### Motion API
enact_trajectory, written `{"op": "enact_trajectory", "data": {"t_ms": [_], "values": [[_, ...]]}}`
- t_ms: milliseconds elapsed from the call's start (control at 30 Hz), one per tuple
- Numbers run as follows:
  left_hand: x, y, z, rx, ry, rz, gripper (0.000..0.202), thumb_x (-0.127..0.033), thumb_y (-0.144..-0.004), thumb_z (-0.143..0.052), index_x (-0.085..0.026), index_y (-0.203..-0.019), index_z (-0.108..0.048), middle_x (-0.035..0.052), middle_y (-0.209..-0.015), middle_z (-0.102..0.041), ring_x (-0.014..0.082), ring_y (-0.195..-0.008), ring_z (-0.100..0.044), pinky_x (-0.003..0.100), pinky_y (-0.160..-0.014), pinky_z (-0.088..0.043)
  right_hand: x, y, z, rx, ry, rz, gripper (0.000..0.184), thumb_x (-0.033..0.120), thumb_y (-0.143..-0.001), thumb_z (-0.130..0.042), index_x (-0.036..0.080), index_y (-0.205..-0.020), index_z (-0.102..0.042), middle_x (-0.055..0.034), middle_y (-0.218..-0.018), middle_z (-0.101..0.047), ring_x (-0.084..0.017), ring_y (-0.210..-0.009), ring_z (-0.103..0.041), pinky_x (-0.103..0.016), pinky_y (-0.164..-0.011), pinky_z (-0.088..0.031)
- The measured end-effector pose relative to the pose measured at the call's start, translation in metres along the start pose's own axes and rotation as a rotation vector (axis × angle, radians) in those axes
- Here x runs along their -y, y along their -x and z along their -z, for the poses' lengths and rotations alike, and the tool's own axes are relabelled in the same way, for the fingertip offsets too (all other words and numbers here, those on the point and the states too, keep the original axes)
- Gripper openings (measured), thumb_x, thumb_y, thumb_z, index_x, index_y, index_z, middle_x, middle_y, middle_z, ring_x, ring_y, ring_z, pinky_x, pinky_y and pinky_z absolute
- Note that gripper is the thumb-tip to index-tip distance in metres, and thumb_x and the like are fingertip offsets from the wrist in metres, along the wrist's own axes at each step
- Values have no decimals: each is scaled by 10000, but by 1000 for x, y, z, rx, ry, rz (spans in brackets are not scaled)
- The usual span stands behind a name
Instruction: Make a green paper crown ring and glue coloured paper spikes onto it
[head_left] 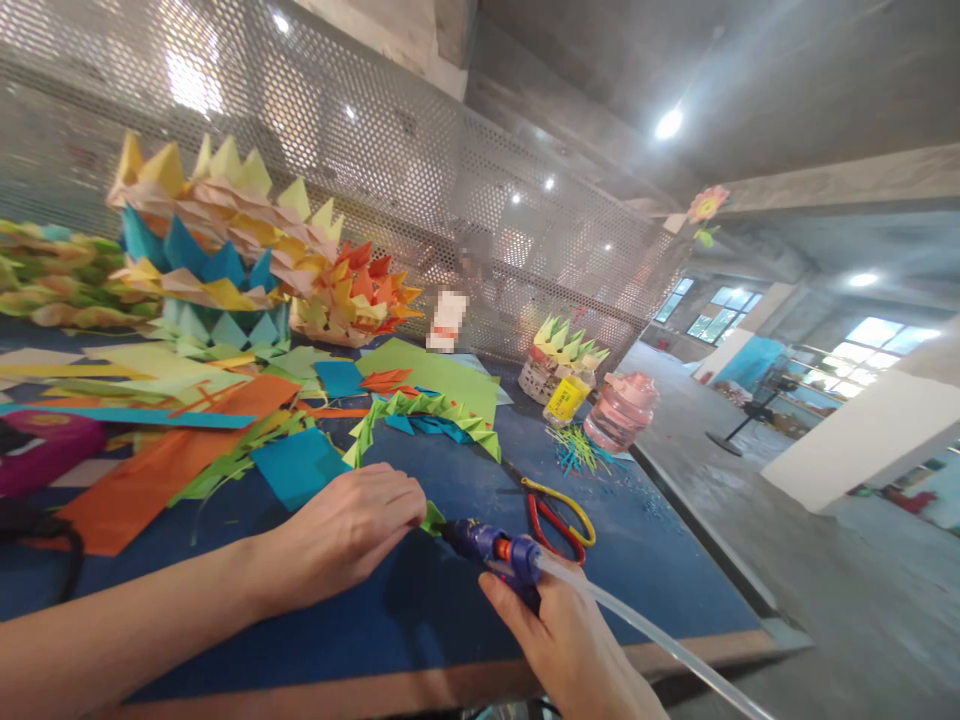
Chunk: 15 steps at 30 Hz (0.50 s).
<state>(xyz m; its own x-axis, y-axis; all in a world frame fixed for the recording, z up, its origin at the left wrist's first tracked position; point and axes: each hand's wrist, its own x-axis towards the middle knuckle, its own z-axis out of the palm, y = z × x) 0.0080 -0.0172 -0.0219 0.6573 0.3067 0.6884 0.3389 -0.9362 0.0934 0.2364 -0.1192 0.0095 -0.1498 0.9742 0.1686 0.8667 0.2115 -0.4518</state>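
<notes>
My left hand [349, 530] rests knuckles-up on the blue table [637, 560], fingers curled onto a small green folded paper piece [433, 518]. My right hand [562, 640] grips a purple glue gun [491, 547] whose nozzle points left at that green piece. A clear glue stick [645, 635] trails out of the gun's back toward the lower right. Just beyond lies a curved chain of green and blue folded paper [427, 415].
Red-and-yellow scissors [559, 515] lie right of the gun. Sheets of orange, blue and green paper [172, 440] cover the left. Tall stacked paper crowns [217, 240] stand at the back by a perforated metal screen. A pink bottle [619, 410] and yellow bottle [566, 398] sit near the right edge.
</notes>
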Motion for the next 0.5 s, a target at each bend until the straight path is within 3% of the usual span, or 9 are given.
{"op": "enact_trajectory", "data": {"t_ms": [167,500], "values": [[-1,-1,2,55,40,26,221,-85,-915,-383,-182,-817,-556,34,-758,-618,163,-736,-591,282,-692,-452,3,-1,-4,0,-21,15,224,392,-926,-490,212,-884,-618,-22,-869,-656,-188,-813,-608,-277,-731,-454],[-1,0,1,55,51,32,212,-85,-914,-391,-184,-812,-548,34,-755,-609,166,-737,-588,281,-698,-452,4,-3,-1,2,24,-20,358,426,-938,-437,158,-1057,-642,-88,-941,-693,-230,-832,-647,-336,-733,-509]]}}
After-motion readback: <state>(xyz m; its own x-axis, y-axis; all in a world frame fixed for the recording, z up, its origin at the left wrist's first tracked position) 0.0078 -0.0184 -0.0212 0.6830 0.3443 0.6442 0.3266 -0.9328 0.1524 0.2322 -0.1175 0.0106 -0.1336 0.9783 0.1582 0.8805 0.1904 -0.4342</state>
